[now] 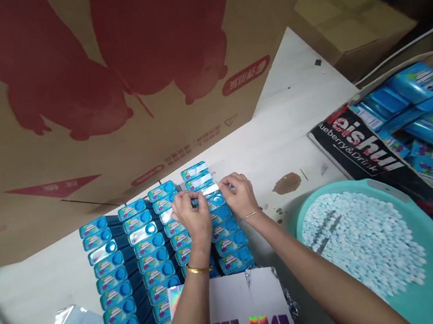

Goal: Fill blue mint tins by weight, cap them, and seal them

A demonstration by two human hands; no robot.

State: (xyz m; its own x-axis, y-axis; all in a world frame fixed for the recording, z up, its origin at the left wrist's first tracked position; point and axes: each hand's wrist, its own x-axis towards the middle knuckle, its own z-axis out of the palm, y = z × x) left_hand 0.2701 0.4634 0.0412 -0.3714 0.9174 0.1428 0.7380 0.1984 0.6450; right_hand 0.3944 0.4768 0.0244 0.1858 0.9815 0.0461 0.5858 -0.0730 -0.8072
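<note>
Blue flip-top candy boxes [117,314] stand in several columns, their printed shiny tops facing up. Over the far end of the right-hand columns, my left hand [192,214] has its fingers pinched together at the left end of a shiny label [209,189]. My right hand [239,194] pinches at the label's right end, thumb and forefinger together. The label lies on or just above the top of one box; I cannot tell which. Just below my hands, a blue box [218,200] shows its round lid mark. My left fingers partly cover neighbouring boxes.
A white box with shiny strips [244,301] sits in front, between my forearms. At right are a teal basin [432,236] of pale blue tablets with tongs in it and a carton [346,145] of blue packs. A large cardboard box [193,121] walls off the back.
</note>
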